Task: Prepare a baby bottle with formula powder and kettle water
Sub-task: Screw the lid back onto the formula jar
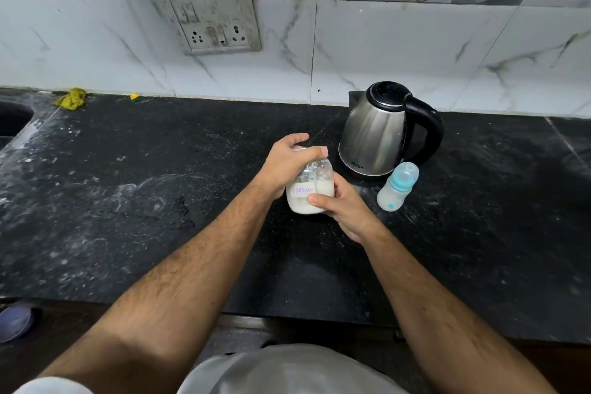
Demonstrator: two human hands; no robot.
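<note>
Fingers of the left hand (289,158) were curled over the top of the jar (309,187), covering its lid, and the thumb reached around the far side. Lower down, the right hand (343,205) gripped the jar at its base, with the thumb pressed on the white label. White powder filled the lower half of this clear jar, which was held just above the dark counter (128,201), or perhaps rested on it; I could not tell which. Near it on the right stood the baby bottle (397,186) with a blue collar and a cap, upright on the counter. Just behind the bottle was the steel kettle (380,131) with a black handle, its lid closed. Far left lay a yellow cloth (72,98) beside the wall.
</note>
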